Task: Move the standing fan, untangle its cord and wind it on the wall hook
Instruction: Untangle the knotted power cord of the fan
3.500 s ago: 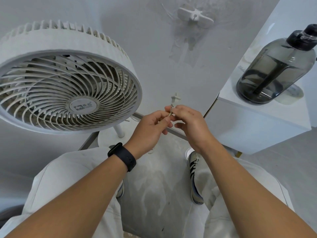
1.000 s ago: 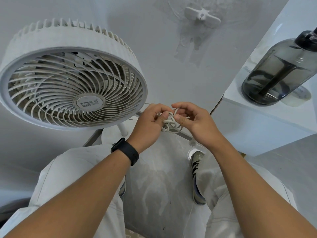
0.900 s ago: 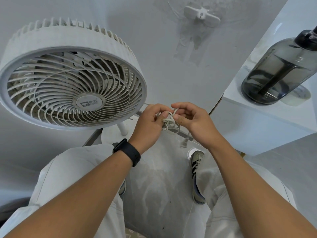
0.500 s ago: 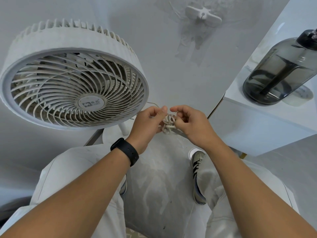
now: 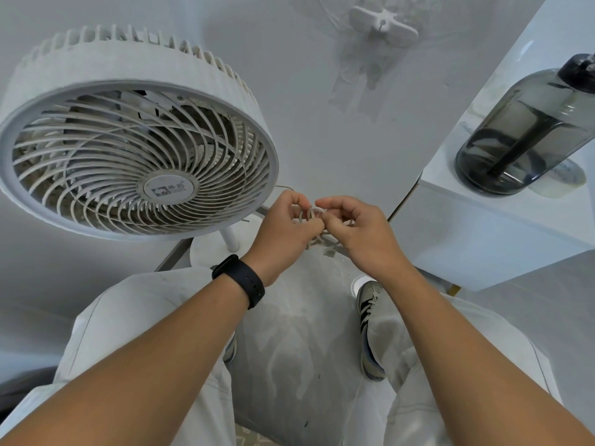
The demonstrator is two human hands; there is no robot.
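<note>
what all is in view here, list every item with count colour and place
standing fan: one, white, left, head tilted toward the camera, on a round base by the wall
cord: one, off-white, a knotted tangle of loops in the centre, held between both hands
wall hook: one, white, high on the wall, top centre, nothing wound on it
water bottle: one, smoky grey with a black cap, on the cabinet at right
cabinet: one, white, right side
shoes: two, grey with dark stripes, on the floor; the left one mostly hidden
trousers: one pair, light grey, bottom
wristband: one, black, left wrist
left hand: fingers pinch the cord
right hand: fingers pinch the cord
</note>
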